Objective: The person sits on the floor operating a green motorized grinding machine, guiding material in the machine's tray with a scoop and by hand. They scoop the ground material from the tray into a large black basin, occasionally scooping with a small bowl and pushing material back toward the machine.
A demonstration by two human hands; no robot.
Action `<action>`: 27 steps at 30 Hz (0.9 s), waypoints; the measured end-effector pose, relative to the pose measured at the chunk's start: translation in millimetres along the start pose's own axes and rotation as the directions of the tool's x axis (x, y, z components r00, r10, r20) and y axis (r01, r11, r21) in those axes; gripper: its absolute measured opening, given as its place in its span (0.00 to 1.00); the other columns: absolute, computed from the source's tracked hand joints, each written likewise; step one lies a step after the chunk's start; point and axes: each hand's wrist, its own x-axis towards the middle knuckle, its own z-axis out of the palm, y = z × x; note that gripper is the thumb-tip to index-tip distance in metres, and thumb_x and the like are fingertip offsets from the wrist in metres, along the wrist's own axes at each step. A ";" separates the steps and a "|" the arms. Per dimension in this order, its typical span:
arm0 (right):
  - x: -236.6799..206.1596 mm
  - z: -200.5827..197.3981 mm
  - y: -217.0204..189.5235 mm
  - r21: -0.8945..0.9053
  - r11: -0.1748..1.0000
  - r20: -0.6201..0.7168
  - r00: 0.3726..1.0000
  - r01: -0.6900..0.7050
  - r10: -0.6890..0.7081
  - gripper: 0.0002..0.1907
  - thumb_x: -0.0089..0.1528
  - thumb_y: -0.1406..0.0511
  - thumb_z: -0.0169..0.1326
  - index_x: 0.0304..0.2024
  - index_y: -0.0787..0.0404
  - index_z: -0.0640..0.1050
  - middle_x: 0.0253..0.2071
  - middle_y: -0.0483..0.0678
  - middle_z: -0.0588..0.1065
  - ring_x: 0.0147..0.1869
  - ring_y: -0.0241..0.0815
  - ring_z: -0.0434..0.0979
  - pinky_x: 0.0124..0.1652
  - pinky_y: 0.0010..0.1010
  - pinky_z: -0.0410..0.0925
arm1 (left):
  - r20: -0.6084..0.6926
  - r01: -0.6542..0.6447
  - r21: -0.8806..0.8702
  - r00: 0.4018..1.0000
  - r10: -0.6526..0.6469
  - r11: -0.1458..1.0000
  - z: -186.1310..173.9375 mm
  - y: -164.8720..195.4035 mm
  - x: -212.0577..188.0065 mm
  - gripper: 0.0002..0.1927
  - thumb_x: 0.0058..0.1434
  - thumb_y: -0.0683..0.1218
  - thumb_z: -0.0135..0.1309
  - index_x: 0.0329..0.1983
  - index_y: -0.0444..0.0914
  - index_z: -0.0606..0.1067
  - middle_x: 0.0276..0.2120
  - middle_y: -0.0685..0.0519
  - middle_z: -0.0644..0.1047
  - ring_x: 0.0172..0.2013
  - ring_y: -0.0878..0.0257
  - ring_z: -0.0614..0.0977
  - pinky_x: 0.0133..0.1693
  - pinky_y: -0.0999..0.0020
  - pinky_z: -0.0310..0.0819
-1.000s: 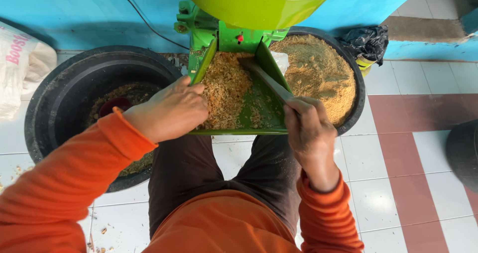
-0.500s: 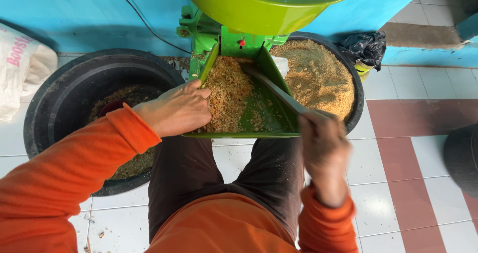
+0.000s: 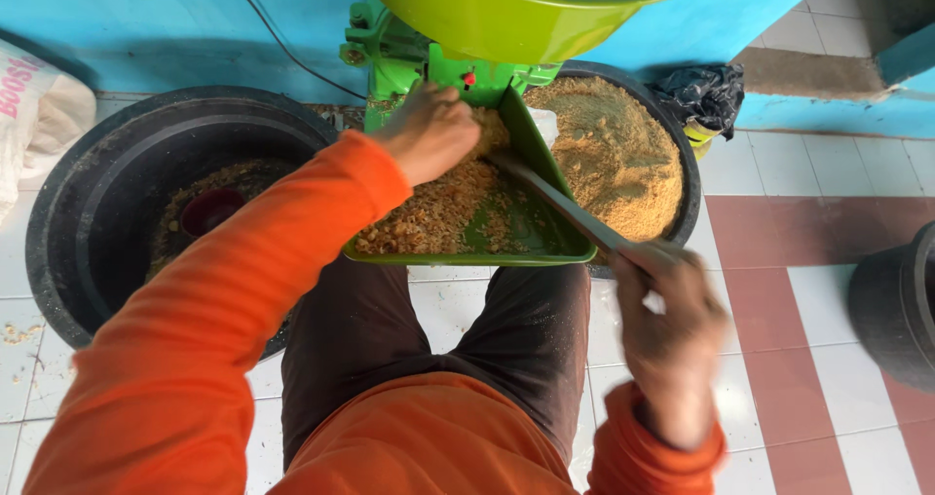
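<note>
Green chute tray (image 3: 506, 253), sloping down from the green grinding machine (image 3: 429, 66) toward the seated person's knees, carries a bed of coarse yellow-orange crumbled feed (image 3: 443, 212). All positions below are given relative to this tray, read from left to right.

Far left: a white sack (image 3: 39, 115) leans on the blue wall. Nearer, just left of the tray, stands a black tub (image 3: 107, 164) with a thin layer of the same crumble and a small dark red bowl (image 3: 209, 208) at its bottom.

At the tray's upper end, the left hand (image 3: 429, 130), in an orange sleeve, lies on the feed close under the machine's outlet; the fingers are curled loosely into the material, grasping nothing solid that can be seen.

Along the tray's right wall runs a long flat grey stick (image 3: 565, 208). Its long axis lies diagonally, the far tip toward the outlet, the near end toward the person. The right hand (image 3: 667, 344) is clenched round that near end, below and right of the tray's lower lip; it is blurred. The left hand is thus the one nearer the outlet.

Behind the tray's right wall: a second black tub (image 3: 687, 164) heaped with finer tan meal (image 3: 614, 154). Further right: a black plastic bag (image 3: 706, 95), then the edge of another dark container (image 3: 901, 300) on the tiled floor (image 3: 808, 261).
</note>
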 end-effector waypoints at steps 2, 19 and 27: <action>2.1 14.6 6.2 0.021 0.999 0.019 0.999 0.039 -0.040 0.09 0.66 0.74 0.61 0.48 0.65 0.76 0.46 0.52 0.79 0.44 0.43 0.83 0.41 0.29 0.76 | -0.083 0.030 -0.055 0.996 -0.035 0.998 -10.7 -2.9 -17.7 0.08 0.62 0.42 0.54 0.26 0.40 0.78 0.34 0.48 0.80 0.44 0.54 0.79 0.49 0.53 0.71; 15.9 37.0 20.8 0.057 0.993 -0.171 0.981 0.106 -0.095 0.13 0.71 0.73 0.63 0.49 0.65 0.70 0.38 0.49 0.80 0.32 0.32 0.80 0.28 0.20 0.71 | -0.188 0.104 -0.514 0.955 -0.230 0.852 -39.9 39.5 -103.3 0.05 0.63 0.45 0.57 0.35 0.40 0.81 0.31 0.55 0.80 0.48 0.56 0.78 0.53 0.53 0.65; 26.9 67.5 25.0 0.218 0.973 -0.147 0.988 0.072 -0.040 0.14 0.75 0.72 0.59 0.52 0.67 0.65 0.43 0.54 0.80 0.43 0.37 0.84 0.42 0.22 0.74 | -0.233 0.083 -0.482 0.947 -0.220 0.872 -36.4 39.5 -105.6 0.04 0.58 0.42 0.55 0.36 0.39 0.79 0.40 0.51 0.81 0.51 0.55 0.78 0.55 0.54 0.66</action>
